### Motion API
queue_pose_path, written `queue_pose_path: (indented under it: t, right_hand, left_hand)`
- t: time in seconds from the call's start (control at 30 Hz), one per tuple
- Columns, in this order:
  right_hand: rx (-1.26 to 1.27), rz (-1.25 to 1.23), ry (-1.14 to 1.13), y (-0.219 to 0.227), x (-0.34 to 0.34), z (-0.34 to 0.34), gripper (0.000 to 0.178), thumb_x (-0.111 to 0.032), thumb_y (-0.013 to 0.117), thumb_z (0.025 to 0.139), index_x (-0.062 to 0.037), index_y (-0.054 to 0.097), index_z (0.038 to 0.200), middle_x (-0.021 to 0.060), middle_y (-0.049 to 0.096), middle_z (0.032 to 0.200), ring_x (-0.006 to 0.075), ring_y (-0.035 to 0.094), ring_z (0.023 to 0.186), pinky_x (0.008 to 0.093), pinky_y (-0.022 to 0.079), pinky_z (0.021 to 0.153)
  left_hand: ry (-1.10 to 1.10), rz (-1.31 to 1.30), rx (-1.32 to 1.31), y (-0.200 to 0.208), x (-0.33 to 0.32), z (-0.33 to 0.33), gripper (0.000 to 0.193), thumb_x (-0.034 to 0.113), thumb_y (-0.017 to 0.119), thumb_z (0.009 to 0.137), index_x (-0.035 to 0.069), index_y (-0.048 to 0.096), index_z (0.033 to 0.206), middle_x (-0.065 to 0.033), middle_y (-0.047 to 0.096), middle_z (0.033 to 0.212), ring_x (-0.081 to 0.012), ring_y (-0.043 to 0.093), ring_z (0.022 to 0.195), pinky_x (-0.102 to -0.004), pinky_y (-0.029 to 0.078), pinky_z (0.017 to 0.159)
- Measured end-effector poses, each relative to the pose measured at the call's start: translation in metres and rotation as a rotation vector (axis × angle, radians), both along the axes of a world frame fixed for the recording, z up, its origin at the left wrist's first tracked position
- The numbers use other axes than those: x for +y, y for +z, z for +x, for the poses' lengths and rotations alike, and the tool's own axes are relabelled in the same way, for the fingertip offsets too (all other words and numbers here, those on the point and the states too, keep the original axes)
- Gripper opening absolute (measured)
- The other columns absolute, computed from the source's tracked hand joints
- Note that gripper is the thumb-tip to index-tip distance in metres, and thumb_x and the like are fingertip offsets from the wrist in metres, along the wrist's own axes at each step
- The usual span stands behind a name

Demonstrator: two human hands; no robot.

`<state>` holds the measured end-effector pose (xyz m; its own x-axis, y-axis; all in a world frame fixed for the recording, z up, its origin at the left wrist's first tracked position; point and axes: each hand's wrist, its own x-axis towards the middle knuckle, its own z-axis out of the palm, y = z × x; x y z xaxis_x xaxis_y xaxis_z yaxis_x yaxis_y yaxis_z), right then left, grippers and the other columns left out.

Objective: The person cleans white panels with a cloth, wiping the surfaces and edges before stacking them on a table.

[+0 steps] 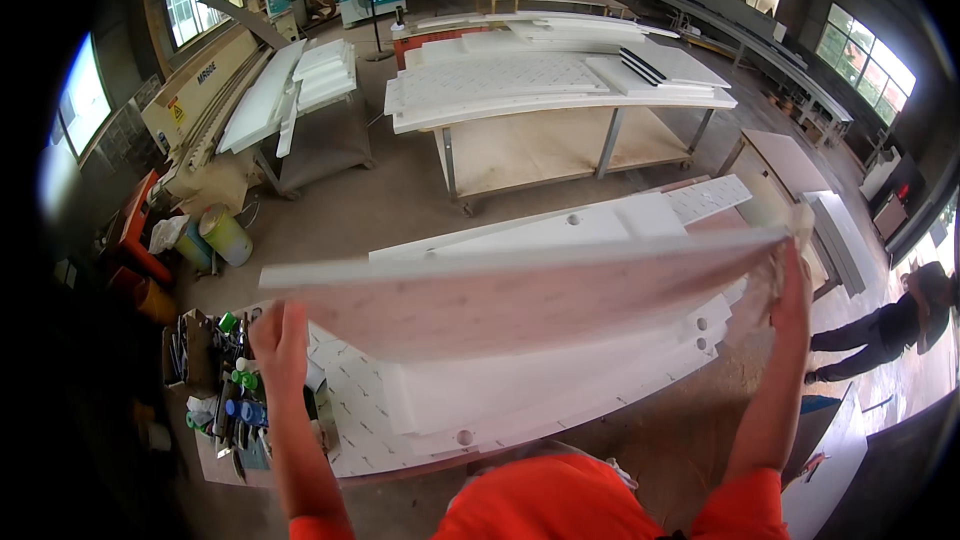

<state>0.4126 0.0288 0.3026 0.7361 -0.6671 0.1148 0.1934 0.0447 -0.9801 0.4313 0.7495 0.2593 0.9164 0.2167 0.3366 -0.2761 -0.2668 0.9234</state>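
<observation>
White panel (540, 290) stretches lengthwise left to right, right end higher, hands (790, 285) pinching its ends.

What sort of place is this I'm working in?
It looks like a panel or furniture workshop, though I can't be certain: stacked flat white panels lie on a long wheeled table, a long cream-coloured machine stands at left, and another large, flat, pale panel is raised before you.
</observation>
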Motion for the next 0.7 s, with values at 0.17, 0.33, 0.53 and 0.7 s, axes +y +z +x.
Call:
queue_pose_path:
  t: [0.17, 0.33, 0.53, 0.7]
  right_hand:
    - [0.200, -0.323, 0.174, -0.017, -0.004, 0.140, 0.052, -0.047, 0.078, 0.095, 0.0021, 0.073, 0.110, 0.0091, 0.072, 0.095, 0.0206, 0.070, 0.083, 0.0390, 0.055, 0.069]
    - [0.427, -0.479, 0.267, -0.057, 0.004, 0.208, 0.047, -0.040, 0.079, 0.092, 0.0068, 0.073, 0.098, 0.0103, 0.070, 0.081, 0.0206, 0.067, 0.069, 0.0418, 0.052, 0.058]
    - [0.218, 0.002, 0.181, -0.136, 0.029, 0.227, 0.050, -0.042, 0.072, 0.099, 0.0068, 0.072, 0.110, 0.0073, 0.071, 0.094, 0.0181, 0.065, 0.078, 0.0354, 0.054, 0.069]
    - [-0.021, 0.348, 0.111, -0.152, 0.067, 0.239, 0.051, -0.041, 0.061, 0.106, 0.0064, 0.066, 0.124, 0.0090, 0.067, 0.121, 0.0189, 0.063, 0.108, 0.0333, 0.052, 0.093]
  left_hand:
    - [0.213, -0.321, 0.052, -0.041, -0.070, 0.117, 0.042, 0.038, 0.061, 0.110, 0.007, 0.056, 0.082, 0.0092, 0.044, 0.080, -0.0046, 0.037, 0.080, -0.0260, 0.032, 0.068]
    - [0.397, -0.274, 0.151, -0.106, -0.091, 0.115, 0.053, 0.046, 0.063, 0.108, 0.007, 0.052, 0.074, 0.0085, 0.040, 0.072, -0.0064, 0.033, 0.069, -0.0298, 0.030, 0.060]
    - [0.555, -0.129, 0.401, -0.167, -0.076, 0.076, 0.056, 0.047, 0.063, 0.106, 0.006, 0.051, 0.070, 0.0064, 0.037, 0.067, -0.0088, 0.032, 0.064, -0.0336, 0.028, 0.056]
    - [0.567, 0.096, 0.491, -0.202, -0.067, 0.053, 0.045, 0.037, 0.065, 0.104, -0.003, 0.059, 0.083, -0.0070, 0.053, 0.079, -0.0201, 0.051, 0.070, -0.0425, 0.044, 0.066]
